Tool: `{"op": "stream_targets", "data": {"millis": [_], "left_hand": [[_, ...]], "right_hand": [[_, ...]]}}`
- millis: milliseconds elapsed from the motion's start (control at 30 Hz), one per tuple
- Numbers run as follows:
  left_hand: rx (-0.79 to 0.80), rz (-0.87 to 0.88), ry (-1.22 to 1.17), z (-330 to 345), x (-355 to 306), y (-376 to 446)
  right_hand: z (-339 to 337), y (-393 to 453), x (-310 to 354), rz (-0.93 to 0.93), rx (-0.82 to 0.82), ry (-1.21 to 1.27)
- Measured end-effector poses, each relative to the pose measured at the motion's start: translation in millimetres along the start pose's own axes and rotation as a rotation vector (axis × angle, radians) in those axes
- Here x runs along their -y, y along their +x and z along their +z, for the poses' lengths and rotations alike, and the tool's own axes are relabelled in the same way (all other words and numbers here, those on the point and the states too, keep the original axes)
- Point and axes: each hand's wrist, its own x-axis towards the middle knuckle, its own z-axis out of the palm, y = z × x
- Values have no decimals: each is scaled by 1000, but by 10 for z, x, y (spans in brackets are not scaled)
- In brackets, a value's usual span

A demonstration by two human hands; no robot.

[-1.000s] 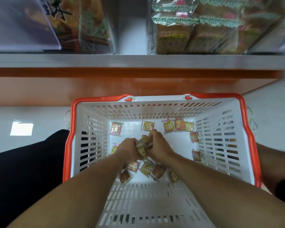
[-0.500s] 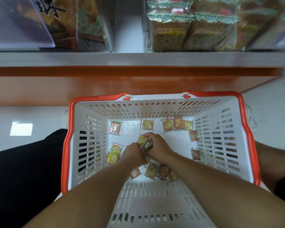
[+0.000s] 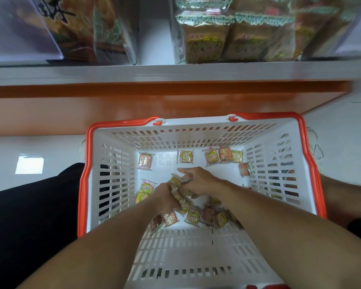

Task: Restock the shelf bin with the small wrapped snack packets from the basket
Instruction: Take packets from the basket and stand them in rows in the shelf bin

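Both hands have drawn closer together: left hand (image 3: 165, 195) and right hand (image 3: 198, 181) now clutch a gathered bunch of packets (image 3: 178, 190) over the basket (image 3: 113, 184), ready for lifting.

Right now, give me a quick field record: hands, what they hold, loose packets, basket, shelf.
left hand: in the basket, fingers curled round a bunch of packets
right hand: in the basket, gripping the same bunch from the other side
loose packets: several along the far wall, two near the left wall, a cluster under the forearms
basket: white, orange rim, on the floor
shelf bin: above, holds larger bagged snacks
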Motion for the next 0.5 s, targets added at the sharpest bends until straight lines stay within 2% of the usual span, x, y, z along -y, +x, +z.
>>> {"op": "stream_targets", "data": {"millis": [67, 233, 367, 500], "left_hand": [[38, 20, 35, -11, -6, -13], [70, -18, -26, -170, -127, -148], [89, -33, -150, -544, -267, -456], [60, 105, -231, -938, -681, -877]], "right_hand": [[7, 5, -21, -25, -6, -70], [-36, -170, 37, -82, -172, -66], [-383, -617, 392, -78, -79, -166], [-800, -1396, 1023, -99, -45, -366]]}}
